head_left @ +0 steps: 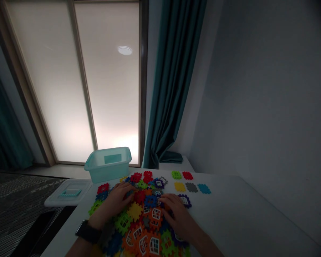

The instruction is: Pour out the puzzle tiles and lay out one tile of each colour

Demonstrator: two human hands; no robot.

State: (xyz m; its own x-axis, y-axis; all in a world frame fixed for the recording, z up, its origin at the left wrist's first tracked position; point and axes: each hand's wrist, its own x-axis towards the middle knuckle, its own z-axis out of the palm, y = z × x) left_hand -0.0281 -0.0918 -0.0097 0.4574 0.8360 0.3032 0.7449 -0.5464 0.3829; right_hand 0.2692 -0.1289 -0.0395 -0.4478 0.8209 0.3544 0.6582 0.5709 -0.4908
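A heap of interlocking plastic building tiles in several colours covers the near part of the white table. My left hand point(118, 198), with a dark watch on its wrist, lies over the heap's left side, fingers stretched toward a red tile point(139, 197). On the right side, my right hand point(177, 213) rests with its fingers apart, close to a blue tile point(150, 201) and an orange window tile point(156, 214). Neither hand visibly grips a tile. A yellow tile point(135, 211) and a green window tile point(123, 222) lie between my forearms.
To the right of the heap, separate tiles lie flat: green point(176, 175), red point(187, 175), yellow point(180, 186), grey point(192, 187) and blue point(204, 189). A teal bin point(109, 173) stands at the back left, its clear lid point(68, 192) beside it.
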